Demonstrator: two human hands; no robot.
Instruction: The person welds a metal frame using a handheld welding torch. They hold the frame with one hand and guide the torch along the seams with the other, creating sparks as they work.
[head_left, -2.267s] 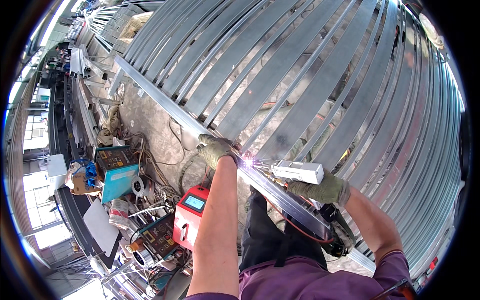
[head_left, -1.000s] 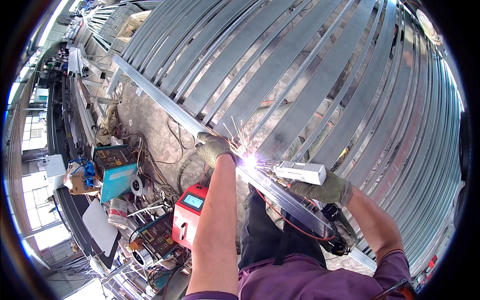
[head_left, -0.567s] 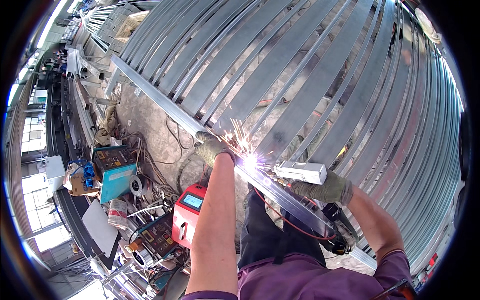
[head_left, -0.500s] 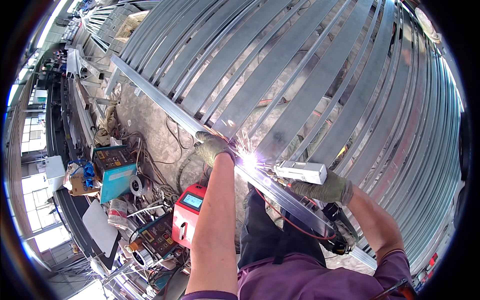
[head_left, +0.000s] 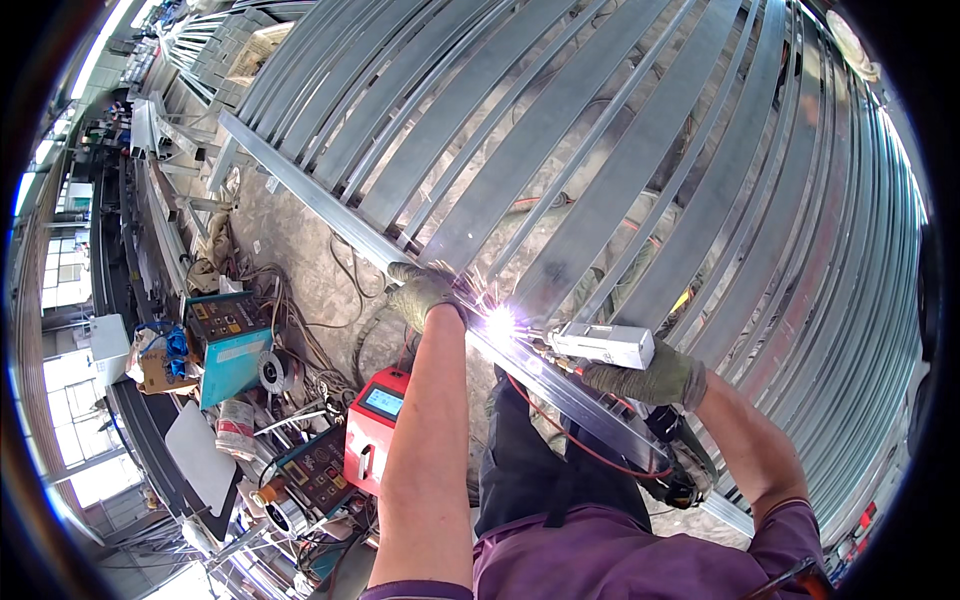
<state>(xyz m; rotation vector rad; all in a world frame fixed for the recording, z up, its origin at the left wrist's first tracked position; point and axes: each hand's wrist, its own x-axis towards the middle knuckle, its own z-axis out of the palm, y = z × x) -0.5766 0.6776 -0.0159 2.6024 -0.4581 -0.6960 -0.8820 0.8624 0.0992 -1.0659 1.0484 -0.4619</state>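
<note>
Gripped in my gloved right hand (head_left: 645,378) is a welding torch (head_left: 605,344) with a boxy white housing. A glaring arc (head_left: 500,322) burns at its tip and throws sparks up and to the left. The arc sits where a flat grey metal slat (head_left: 585,235) meets the long metal rail (head_left: 310,192). My gloved left hand (head_left: 424,296) is closed over that rail, just left of the arc. Glare hides the joint itself. A thin red hose (head_left: 570,440) loops below the torch.
Many parallel slats spread ahead and to the right. On the left stand a red machine with a screen (head_left: 377,420), a teal machine (head_left: 236,360), a paint-spattered bucket (head_left: 235,428) and tangled cables (head_left: 295,310) on the floor. A dark bench (head_left: 150,400) runs behind them.
The arc keeps burning at nearly the same spot, and the spark spray looks different. Both hands have barely moved; the framework sits very slightly further left in view.
</note>
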